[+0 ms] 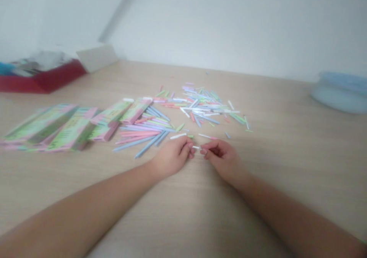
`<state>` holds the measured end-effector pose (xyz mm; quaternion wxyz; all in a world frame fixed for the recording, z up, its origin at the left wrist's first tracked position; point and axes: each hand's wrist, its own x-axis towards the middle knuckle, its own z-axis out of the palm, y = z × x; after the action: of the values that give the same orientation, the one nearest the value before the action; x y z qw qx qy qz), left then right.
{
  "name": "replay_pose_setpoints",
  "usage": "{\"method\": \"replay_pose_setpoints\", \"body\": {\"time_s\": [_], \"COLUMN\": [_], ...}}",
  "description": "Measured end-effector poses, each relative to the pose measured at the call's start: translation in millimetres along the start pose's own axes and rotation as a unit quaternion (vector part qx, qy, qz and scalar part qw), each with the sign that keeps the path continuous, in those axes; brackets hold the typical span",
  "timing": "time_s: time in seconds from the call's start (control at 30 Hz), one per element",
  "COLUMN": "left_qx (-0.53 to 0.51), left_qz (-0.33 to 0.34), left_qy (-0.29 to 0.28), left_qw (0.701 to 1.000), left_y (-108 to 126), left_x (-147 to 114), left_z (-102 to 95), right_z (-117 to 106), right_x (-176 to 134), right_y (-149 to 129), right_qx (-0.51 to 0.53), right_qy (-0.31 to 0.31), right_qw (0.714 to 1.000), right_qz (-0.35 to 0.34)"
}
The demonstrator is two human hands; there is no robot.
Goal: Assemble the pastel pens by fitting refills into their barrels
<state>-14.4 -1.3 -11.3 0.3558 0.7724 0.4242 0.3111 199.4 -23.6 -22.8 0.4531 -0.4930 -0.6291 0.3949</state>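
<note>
My left hand [173, 155] and my right hand [225, 159] face each other low over the table, fingertips pinched. Between them runs a thin white stick [196, 147], one end in each pinch; blur hides its exact kind. Just behind my left fingers lie a white piece [178, 136] and a small green piece [190, 136]. Another slim white piece [205, 136] is close beyond my right fingers. To the left of my left hand, long pastel sticks [143, 134] in blue, pink and lilac lie in a loose bunch.
A scattered heap of short pastel and white pieces [203, 105] spreads farther back. Several green-and-pink boxes [71, 130] lie at left. Behind them stands a red box [60, 74] with mixed contents. A pale blue round object [341, 91] sits at the right by the wall.
</note>
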Motion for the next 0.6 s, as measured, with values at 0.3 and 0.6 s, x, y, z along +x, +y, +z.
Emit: {"method": "replay_pose_setpoints", "body": {"time_s": [0.3,0.6], "left_qx": [0.006,0.015], "left_qz": [-0.005,-0.007], "left_qy": [-0.002,0.003], "left_qw": [1.0,1.0], "left_y": [1.9,2.7], "left_x": [-0.3,-1.3], "left_z": [-1.0,-1.0], "right_z": [-0.5,-2.7], "right_x": [-0.6,-3.0], "right_y": [2.4,4.2], "right_qx": [-0.013,-0.06], "right_qy": [0.003,0.019], "right_qw": [1.0,0.998], "right_qz": [0.002,-0.02]}}
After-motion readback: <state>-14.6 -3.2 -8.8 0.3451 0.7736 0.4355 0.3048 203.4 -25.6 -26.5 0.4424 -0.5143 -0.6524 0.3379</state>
